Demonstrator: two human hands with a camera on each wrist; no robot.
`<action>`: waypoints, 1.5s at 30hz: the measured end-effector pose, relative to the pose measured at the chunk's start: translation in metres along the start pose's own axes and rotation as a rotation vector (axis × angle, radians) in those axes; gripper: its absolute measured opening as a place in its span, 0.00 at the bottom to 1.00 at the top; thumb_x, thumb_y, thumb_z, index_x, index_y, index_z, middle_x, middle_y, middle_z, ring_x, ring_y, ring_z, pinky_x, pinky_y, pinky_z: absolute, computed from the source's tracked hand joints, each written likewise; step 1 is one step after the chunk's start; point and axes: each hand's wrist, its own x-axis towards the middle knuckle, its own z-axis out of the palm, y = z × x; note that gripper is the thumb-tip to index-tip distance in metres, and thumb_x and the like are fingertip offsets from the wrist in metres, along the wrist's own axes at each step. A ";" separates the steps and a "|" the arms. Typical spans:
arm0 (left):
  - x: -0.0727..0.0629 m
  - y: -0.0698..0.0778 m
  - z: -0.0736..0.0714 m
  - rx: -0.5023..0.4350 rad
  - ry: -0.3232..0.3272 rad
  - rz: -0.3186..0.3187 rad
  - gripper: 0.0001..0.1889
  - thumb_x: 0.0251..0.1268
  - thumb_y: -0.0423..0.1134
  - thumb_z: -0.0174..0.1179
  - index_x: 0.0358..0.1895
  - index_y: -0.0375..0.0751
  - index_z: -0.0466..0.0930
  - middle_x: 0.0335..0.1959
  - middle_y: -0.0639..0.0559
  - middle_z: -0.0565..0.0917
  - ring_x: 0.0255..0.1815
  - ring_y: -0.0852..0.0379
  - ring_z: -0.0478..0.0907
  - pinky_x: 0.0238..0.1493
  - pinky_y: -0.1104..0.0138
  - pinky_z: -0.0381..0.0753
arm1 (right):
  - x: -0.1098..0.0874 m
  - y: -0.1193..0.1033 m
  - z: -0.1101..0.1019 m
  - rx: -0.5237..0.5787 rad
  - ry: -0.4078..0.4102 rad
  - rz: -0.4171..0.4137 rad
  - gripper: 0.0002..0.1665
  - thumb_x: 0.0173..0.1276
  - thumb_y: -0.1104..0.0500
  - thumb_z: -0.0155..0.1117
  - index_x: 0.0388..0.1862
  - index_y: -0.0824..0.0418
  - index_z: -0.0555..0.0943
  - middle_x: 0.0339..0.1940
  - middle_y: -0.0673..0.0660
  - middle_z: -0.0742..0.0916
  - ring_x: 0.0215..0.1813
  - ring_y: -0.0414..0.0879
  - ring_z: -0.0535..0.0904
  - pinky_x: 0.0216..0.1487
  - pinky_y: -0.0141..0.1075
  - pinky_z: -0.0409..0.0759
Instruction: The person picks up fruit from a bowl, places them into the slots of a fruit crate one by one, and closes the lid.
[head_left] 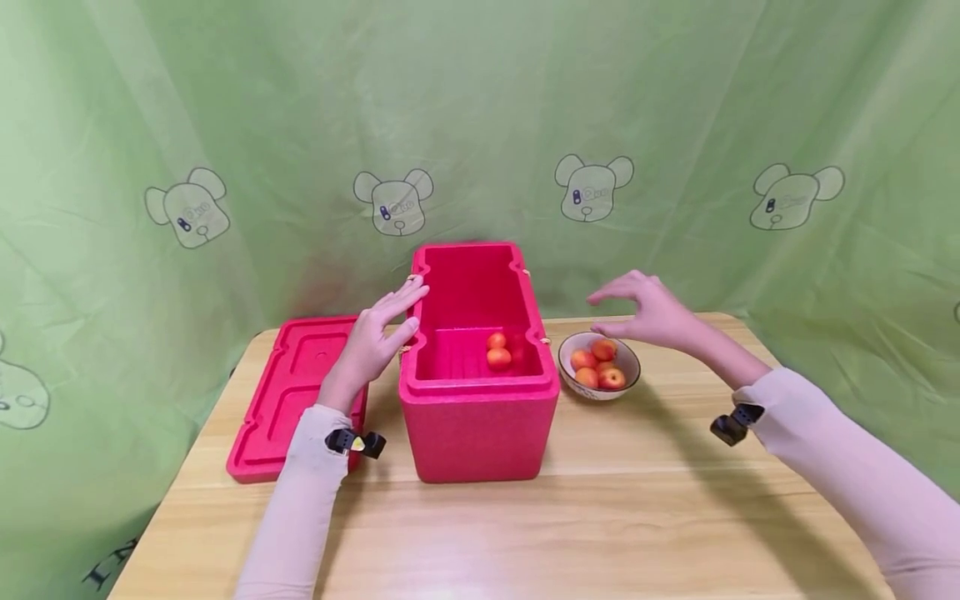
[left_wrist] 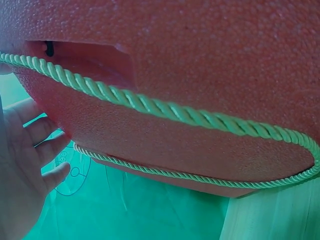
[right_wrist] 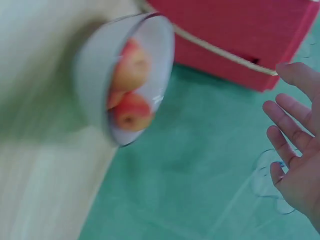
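A deep red foam box [head_left: 480, 433] stands without its cover on the table, two orange-red fruits [head_left: 498, 358] lying on its floor towards the right side. My left hand [head_left: 375, 333] rests with extended fingers at the box's left rim; the left wrist view shows its fingertips against the red wall, beside a twisted rope [left_wrist: 165, 110]. Over the right side, my right hand [head_left: 652, 312] hovers above a white bowl [head_left: 597, 392], thumb and fingers spread apart with nothing between them. Several small apples [right_wrist: 132, 112], red and yellow, fill the bowl.
The red box lid [head_left: 281, 425] lies flat on the table left of the box, partly under the left forearm. A wooden table [head_left: 480, 542] carries everything. Behind it hangs a green cloth [head_left: 495, 100] printed with bear heads.
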 end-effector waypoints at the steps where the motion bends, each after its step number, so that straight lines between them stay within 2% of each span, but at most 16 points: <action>1: 0.000 0.000 0.000 0.001 0.002 0.001 0.29 0.73 0.42 0.55 0.76 0.47 0.68 0.79 0.50 0.67 0.82 0.54 0.61 0.82 0.49 0.57 | -0.004 0.005 0.002 -0.001 -0.014 0.004 0.22 0.55 0.59 0.81 0.50 0.60 0.88 0.49 0.59 0.91 0.53 0.55 0.77 0.53 0.45 0.62; 8: 0.003 0.000 -0.002 -0.001 -0.008 0.006 0.29 0.72 0.41 0.55 0.76 0.47 0.68 0.79 0.51 0.67 0.82 0.54 0.60 0.82 0.49 0.56 | -0.028 0.028 0.020 -0.002 -0.125 0.061 0.24 0.53 0.56 0.82 0.49 0.61 0.89 0.48 0.58 0.91 0.52 0.54 0.76 0.50 0.44 0.60; 12: 0.004 0.000 -0.002 0.004 -0.021 0.004 0.30 0.72 0.41 0.56 0.76 0.46 0.68 0.79 0.52 0.67 0.82 0.54 0.60 0.82 0.49 0.56 | -0.037 0.034 0.031 -0.012 -0.143 -0.002 0.22 0.52 0.58 0.83 0.47 0.62 0.90 0.44 0.57 0.92 0.51 0.55 0.82 0.52 0.47 0.71; 15: 0.005 0.002 -0.003 0.004 -0.018 -0.001 0.30 0.72 0.43 0.55 0.76 0.47 0.67 0.79 0.51 0.66 0.82 0.54 0.60 0.82 0.49 0.55 | -0.039 0.037 0.036 -0.021 -0.148 -0.036 0.21 0.51 0.59 0.84 0.45 0.62 0.91 0.42 0.56 0.92 0.47 0.54 0.83 0.50 0.47 0.76; 19: 0.006 0.001 -0.004 0.001 -0.007 -0.008 0.30 0.73 0.45 0.54 0.77 0.50 0.67 0.80 0.51 0.65 0.82 0.55 0.59 0.83 0.49 0.55 | -0.039 0.038 0.039 -0.039 -0.166 -0.005 0.22 0.50 0.56 0.84 0.45 0.61 0.91 0.37 0.55 0.90 0.43 0.54 0.78 0.45 0.43 0.66; 22: 0.006 0.000 -0.004 0.003 -0.011 -0.011 0.29 0.73 0.44 0.54 0.77 0.50 0.67 0.80 0.52 0.65 0.82 0.55 0.59 0.83 0.49 0.54 | -0.042 0.039 0.042 -0.060 -0.185 0.016 0.19 0.51 0.55 0.83 0.42 0.61 0.91 0.31 0.54 0.88 0.41 0.53 0.77 0.43 0.42 0.62; 28: 0.004 -0.001 0.000 0.003 -0.029 -0.011 0.29 0.73 0.43 0.54 0.77 0.49 0.67 0.79 0.53 0.66 0.82 0.56 0.59 0.83 0.49 0.54 | -0.049 0.048 0.049 -0.085 -0.224 0.026 0.09 0.53 0.54 0.82 0.32 0.52 0.89 0.23 0.48 0.84 0.37 0.51 0.77 0.40 0.40 0.61; 33: 0.004 0.001 0.000 -0.003 -0.019 -0.003 0.30 0.72 0.41 0.55 0.76 0.45 0.68 0.79 0.50 0.67 0.82 0.54 0.60 0.83 0.49 0.55 | -0.050 0.052 0.052 -0.084 -0.219 -0.015 0.08 0.54 0.54 0.81 0.34 0.50 0.90 0.16 0.42 0.79 0.28 0.47 0.77 0.35 0.38 0.59; 35: 0.003 0.001 0.000 -0.005 -0.014 -0.005 0.30 0.71 0.40 0.55 0.76 0.45 0.68 0.79 0.50 0.67 0.82 0.53 0.60 0.83 0.49 0.55 | -0.049 0.052 0.053 -0.082 -0.217 -0.018 0.10 0.54 0.55 0.80 0.37 0.51 0.91 0.15 0.41 0.78 0.27 0.46 0.75 0.35 0.38 0.58; 38: 0.002 0.001 0.000 0.000 -0.018 -0.014 0.30 0.72 0.41 0.55 0.77 0.47 0.67 0.80 0.50 0.65 0.82 0.54 0.59 0.83 0.49 0.55 | -0.049 0.052 0.053 -0.073 -0.212 -0.011 0.10 0.53 0.57 0.79 0.36 0.51 0.91 0.15 0.43 0.77 0.27 0.45 0.74 0.35 0.38 0.57; 45: 0.002 -0.001 0.000 -0.004 -0.011 -0.004 0.30 0.72 0.42 0.55 0.76 0.47 0.68 0.80 0.50 0.65 0.82 0.54 0.59 0.82 0.48 0.55 | -0.049 0.049 0.054 -0.099 -0.197 0.014 0.09 0.51 0.58 0.79 0.33 0.51 0.89 0.23 0.47 0.82 0.36 0.47 0.72 0.40 0.40 0.58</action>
